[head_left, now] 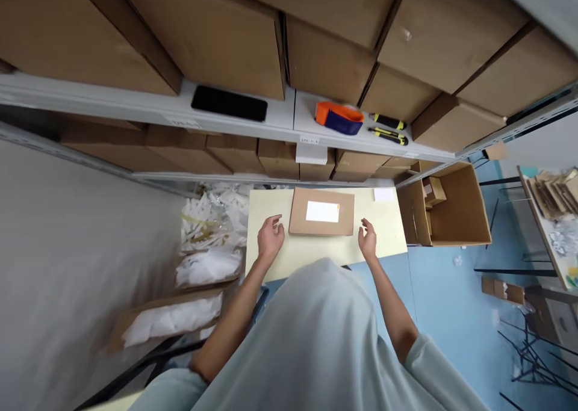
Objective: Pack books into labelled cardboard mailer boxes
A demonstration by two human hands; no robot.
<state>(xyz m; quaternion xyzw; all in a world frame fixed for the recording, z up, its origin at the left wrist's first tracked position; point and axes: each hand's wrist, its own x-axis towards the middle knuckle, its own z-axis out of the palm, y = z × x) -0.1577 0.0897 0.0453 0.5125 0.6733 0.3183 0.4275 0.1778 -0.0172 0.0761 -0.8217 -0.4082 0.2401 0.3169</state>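
A flat brown cardboard box (300, 213) lies on the pale yellow table (307, 253) in front of me. On its top is a white label (322, 211) with a small orange mark. My left hand (271, 237) is just left of the box, apart from it, with fingers loosely curved and nothing in them. On the other side, my right hand (367, 239) hovers a little to the right of the box. It too holds nothing, its fingers apart. A white slip of paper (383, 194) rests at the table's back right.
Shelves (253, 128) loaded with cardboard boxes rise behind the table. They carry a black phone-like slab (229, 103), an orange and blue tape-like roll (338, 118) and yellow-black cutters (388, 129). A large open carton (463, 209) stands right; bags of white packing material (210, 266) lie left.
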